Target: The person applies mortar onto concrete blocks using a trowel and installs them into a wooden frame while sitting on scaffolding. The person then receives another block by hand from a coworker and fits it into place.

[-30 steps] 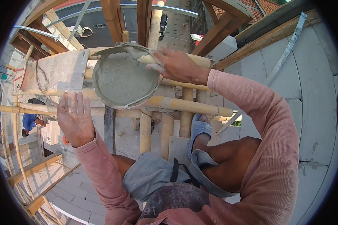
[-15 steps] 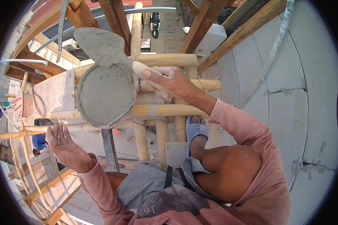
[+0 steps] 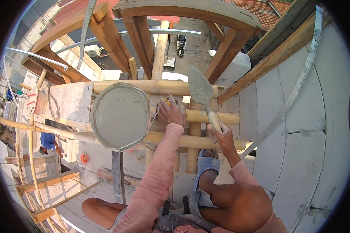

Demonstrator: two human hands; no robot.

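My right hand (image 3: 221,136) is closed round the pale wooden handle of a trowel (image 3: 201,86). The blade points up and away, coated with grey mortar. A round bucket (image 3: 121,149), nearly full of wet mortar (image 3: 120,114), stands left of centre on the bamboo scaffold, its wire handle resting along the right side. Just right of the bucket my left hand (image 3: 171,112) reaches over the poles, fingers apart. Beneath its fingertips shows a small yellow-and-black object (image 3: 168,103), mostly hidden; whether the hand grips it cannot be seen.
Bamboo poles (image 3: 206,142) form the platform under my sandalled foot. A grey block wall (image 3: 295,167) rises at right, with a metal strip (image 3: 287,105) leaning along it. Wooden frames (image 3: 142,42) stand ahead. Far below at left is a person in blue (image 3: 48,140).
My left hand has moved from left of the bucket to its right side, over the poles. My right hand has drawn the trowel away from the bucket, rightward, with less mortar on its blade.
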